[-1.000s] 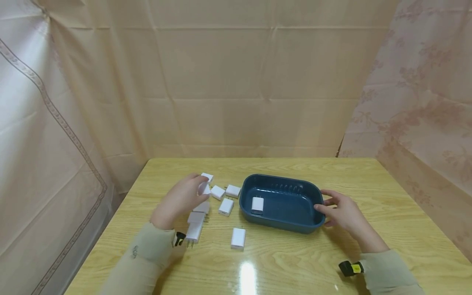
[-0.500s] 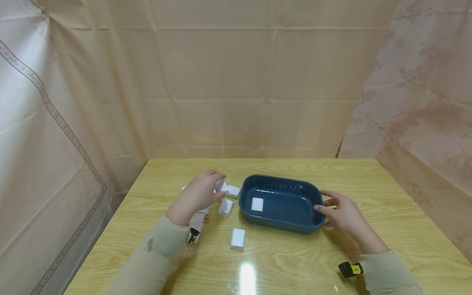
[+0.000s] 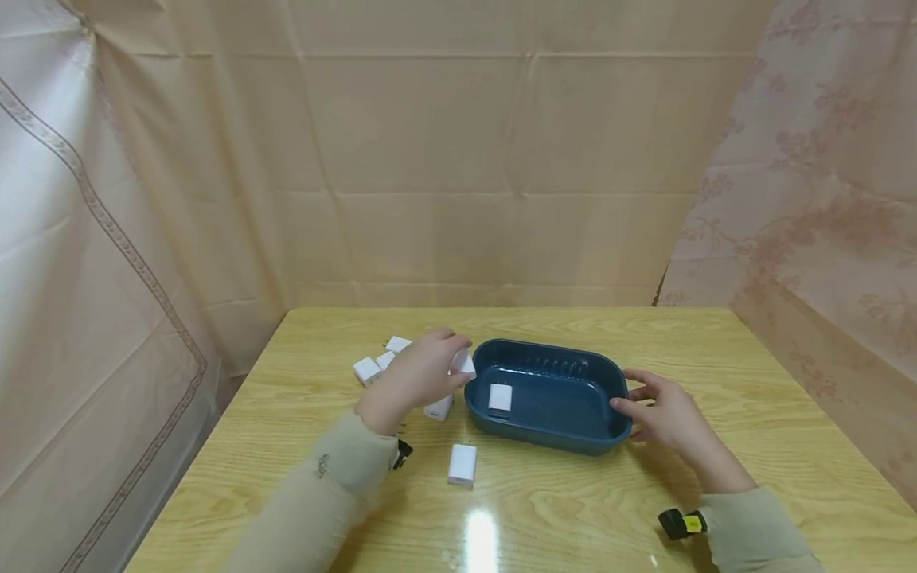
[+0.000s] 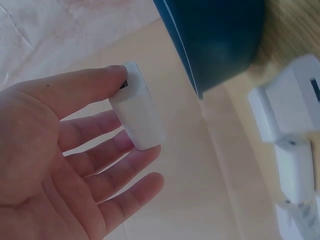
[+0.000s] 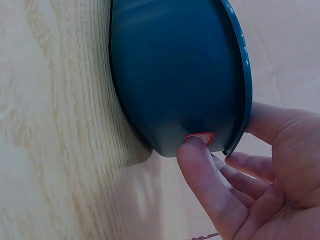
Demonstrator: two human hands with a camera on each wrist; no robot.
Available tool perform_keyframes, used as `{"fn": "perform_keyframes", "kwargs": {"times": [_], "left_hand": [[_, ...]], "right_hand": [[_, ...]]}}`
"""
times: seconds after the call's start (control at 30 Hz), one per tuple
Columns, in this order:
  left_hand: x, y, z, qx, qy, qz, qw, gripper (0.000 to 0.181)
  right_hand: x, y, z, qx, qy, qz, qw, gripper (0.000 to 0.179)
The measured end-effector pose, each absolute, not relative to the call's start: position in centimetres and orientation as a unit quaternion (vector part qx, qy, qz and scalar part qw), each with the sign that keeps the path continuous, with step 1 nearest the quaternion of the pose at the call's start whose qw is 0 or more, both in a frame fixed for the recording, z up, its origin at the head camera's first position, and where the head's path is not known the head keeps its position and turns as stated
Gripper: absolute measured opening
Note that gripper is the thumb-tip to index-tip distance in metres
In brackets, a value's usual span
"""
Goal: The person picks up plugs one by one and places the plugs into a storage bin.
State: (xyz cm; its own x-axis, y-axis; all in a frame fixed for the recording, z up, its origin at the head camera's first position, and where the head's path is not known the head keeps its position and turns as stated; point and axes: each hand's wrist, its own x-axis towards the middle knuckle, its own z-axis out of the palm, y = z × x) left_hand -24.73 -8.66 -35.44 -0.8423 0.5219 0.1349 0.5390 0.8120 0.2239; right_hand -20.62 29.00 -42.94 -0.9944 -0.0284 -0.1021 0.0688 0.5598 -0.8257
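Observation:
My left hand (image 3: 419,370) pinches a white USB wall charger (image 4: 137,107) between thumb and fingertips, just outside the left end of a dark blue plastic basin (image 3: 552,436). The charger's dark port shows beside the thumb in the left wrist view. Around the basin's right end, my right hand (image 3: 662,410) grips the rim, and one finger presses the outer wall by a red-edged sticker (image 5: 202,137). One white charger (image 3: 500,395) lies inside the basin, toward its left side.
Several white chargers (image 3: 368,371) lie on the wood-grain table (image 3: 573,517) left of the basin, some hidden behind the left hand and forearm. A single charger (image 3: 462,464) lies nearer the front. Beige cloth (image 3: 458,175) hangs behind the table.
My left hand has moved right from the chargers at the left to the basin's left rim, now carrying a charger. The right hand and basin have stayed in place.

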Motion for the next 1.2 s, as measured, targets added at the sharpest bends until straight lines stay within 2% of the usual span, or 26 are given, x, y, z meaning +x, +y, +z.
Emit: {"fn": "perform_keyframes", "kwargs": {"times": [0.97,1.2], "left_hand": [[-24.6,-3.0,-37.0,-0.333,-0.940,-0.067,0.033,0.046],[-24.5,-2.2,-37.3,-0.330,-0.941,-0.076,-0.001,0.044]], "right_hand": [[-20.5,29.0,-42.8,0.013,0.881,-0.470,0.055,0.073],[-20.5,29.0,-42.7,0.008,0.882,-0.467,0.053,0.073]]}}
